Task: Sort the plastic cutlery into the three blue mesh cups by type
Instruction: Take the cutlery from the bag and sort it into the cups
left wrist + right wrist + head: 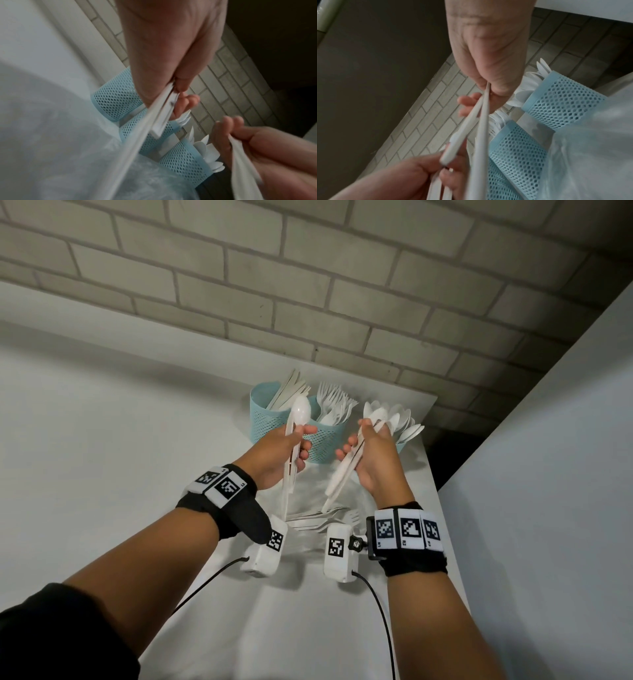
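A plain indoor corner, more a bare recording setup than a kitchen or shop; which kind of room cannot be told. A grey painted brick wall (308,285) rises beyond the fingertips, and smooth white panels (85,405) close in to either side of the hands. Below the fingers runs a narrow white table (342,628), with three blue mesh cups (270,419) of white plastic cutlery just beyond them.

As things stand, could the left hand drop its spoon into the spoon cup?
Probably not directly. The right hand, gripping its own cutlery bundle, sits between the left hand and the spoon cup, on the far right; the spoon hovers before the other cups.
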